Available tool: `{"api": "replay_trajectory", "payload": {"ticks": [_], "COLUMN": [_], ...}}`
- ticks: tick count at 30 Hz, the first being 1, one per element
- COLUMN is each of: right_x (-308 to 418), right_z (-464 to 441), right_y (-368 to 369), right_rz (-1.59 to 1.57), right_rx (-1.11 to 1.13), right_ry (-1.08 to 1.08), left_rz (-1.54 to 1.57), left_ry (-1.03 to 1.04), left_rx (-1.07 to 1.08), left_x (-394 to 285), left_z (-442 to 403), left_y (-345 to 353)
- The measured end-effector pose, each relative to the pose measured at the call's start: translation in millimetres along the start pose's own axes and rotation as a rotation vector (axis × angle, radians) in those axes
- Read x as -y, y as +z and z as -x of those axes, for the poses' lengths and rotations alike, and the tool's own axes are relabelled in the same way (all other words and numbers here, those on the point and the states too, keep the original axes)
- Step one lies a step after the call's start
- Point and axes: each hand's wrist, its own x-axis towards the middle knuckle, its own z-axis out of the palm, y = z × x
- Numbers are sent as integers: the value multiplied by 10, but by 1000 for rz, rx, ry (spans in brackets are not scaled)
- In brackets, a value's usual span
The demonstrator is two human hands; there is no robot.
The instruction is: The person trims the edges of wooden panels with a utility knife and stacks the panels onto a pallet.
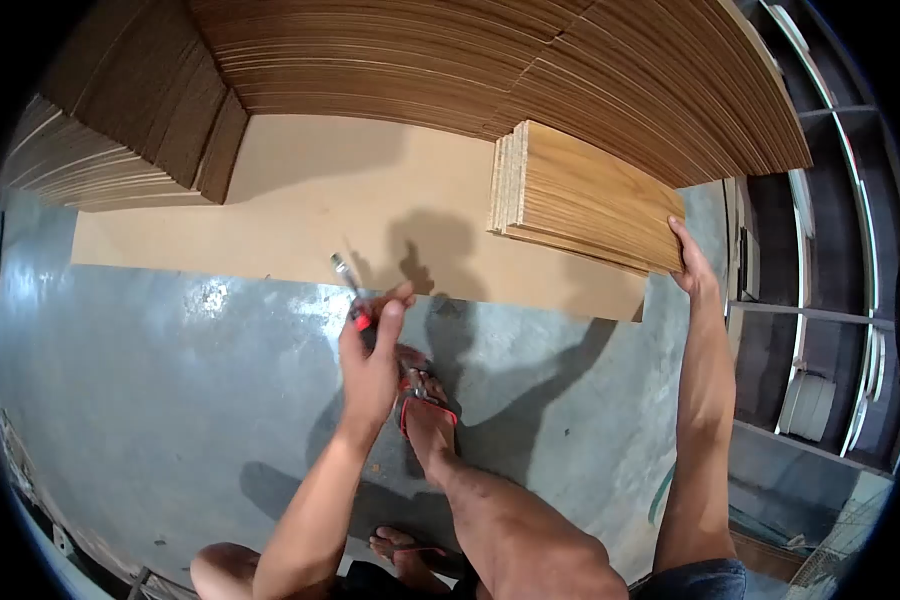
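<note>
My left hand (372, 365) is closed round a small tool (358, 305) with a red and black handle and a metal tip, raised above the floor. A short stack of wood-grain boards (595, 200) with pale chipboard ends lies on a flat tan sheet (310, 215). At the stack's right end, my right hand (690, 262) touches the boards, with its fingers on the top face and the edge. Whether it carries any of their weight cannot be seen.
Tall stacks of brown panels (370, 60) stand behind the sheet, with another stack (140, 120) at the left. Shelving (820, 315) with white edges runs along the right. My feet in sandals (425, 405) are on the grey floor (190, 370).
</note>
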Motion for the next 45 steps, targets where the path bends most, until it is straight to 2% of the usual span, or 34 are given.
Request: {"api": "replay_trajectory", "payload": {"ticks": [5,12,16,20,24,25,26,29,30,33,34,38,41,43,45], "right_x": [-43,-139,-125,56,460,371,381,540,579,609,646,557,403,121,50], "right_z": [-40,183,597,890,1380,1269,1176,1164,1157,1003,1051,1055,1256,1447,1755], "right_y": [-66,-26,215,561,802,1718,2109,2543,2617,2768,2776,2683,2429,2223,2244], "right_rz": [74,167,119,89,3,18,20,20,26,-46,-108,-189,-453,-557,-818], "right_rx": [-36,-41,-52,-68,41,31,58,109,115,79,132,261,274,141,374], "right_ry": [1,-181,-223,-156,-204,-238,-241,-260,-268,-238,-215,-260,-141,5,247], "left_rz": [8,222,332,345,442,494,514,480,494,535,550,575,494,613,761], "left_ry": [-73,-87,-67,-6,99,112,129,208,179,225,229,232,259,213,186], "left_rx": [47,31,-48,-149,-344,-305,-305,-354,-400,-329,-273,-297,-418,-539,-347], "left_x": [107,96,137,-245,-625,-607,-630,-776,-871,-957,-868,-752,-660,-965,-1032], "left_z": [-197,281,720,924,1039,430,149,-139,-181,-273,-346,-353,-486,-410,-462], "left_y": [117,456,850,1390,2031,1293,1072,940,929,872,823,589,298,432,441]}}
